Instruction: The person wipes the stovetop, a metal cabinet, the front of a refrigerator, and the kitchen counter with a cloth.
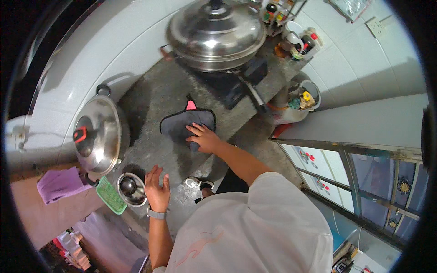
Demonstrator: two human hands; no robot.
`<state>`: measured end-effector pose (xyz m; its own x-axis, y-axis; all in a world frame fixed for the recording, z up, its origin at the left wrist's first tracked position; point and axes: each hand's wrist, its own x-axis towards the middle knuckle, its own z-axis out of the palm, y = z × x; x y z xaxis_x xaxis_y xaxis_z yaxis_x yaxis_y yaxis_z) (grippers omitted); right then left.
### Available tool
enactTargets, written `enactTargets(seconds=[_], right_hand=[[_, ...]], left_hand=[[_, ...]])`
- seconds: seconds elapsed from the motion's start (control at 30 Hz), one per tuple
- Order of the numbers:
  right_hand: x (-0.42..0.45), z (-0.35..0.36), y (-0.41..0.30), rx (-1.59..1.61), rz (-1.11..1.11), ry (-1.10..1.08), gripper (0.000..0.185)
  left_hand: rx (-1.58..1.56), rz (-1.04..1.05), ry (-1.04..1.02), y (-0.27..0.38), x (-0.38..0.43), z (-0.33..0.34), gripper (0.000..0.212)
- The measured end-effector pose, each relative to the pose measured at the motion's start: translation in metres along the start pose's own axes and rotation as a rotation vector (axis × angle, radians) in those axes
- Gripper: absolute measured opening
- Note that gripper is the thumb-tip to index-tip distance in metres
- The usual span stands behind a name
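My right hand [203,138] lies over a dark grey cloth [174,126] with black edging and a pink corner, fingers spread on it. Part of the cloth is bunched under the palm. The cloth is on the grey concrete counter [150,150]. My left hand [157,189], with a watch on the wrist, holds nothing. Its fingers are apart, beside a small steel bowl [142,201] that has a round steel piece in it. I cannot tell whether the hand touches the bowl's rim.
A large lidded steel wok [218,37] sits on a dark stove [222,87], its handle [252,92] angled toward me. Left stands a lidded steel pot [99,136], near a green plastic basket [111,196] and purple cloth [61,186]. Seasoning bottles [309,42] and a waste bucket [315,95] are right.
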<state>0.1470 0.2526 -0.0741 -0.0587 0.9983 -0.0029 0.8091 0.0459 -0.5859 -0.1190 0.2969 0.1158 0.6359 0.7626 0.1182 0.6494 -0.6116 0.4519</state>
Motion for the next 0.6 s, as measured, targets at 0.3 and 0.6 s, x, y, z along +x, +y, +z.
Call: enactTargets(seconds=[0.3, 0.6], right_hand=[[-0.137, -0.086, 0.135, -0.027, 0.048, 0.0, 0.041], [-0.21, -0.139, 0.258, -0.078, 0.363, 0.352, 0.037]], left_hand=[[-0.187, 0.008, -0.248, 0.133, 0.04, 0.097, 0.026], [-0.068, 0.169, -0.38, 0.148, 0.05, 0.122, 0.029]])
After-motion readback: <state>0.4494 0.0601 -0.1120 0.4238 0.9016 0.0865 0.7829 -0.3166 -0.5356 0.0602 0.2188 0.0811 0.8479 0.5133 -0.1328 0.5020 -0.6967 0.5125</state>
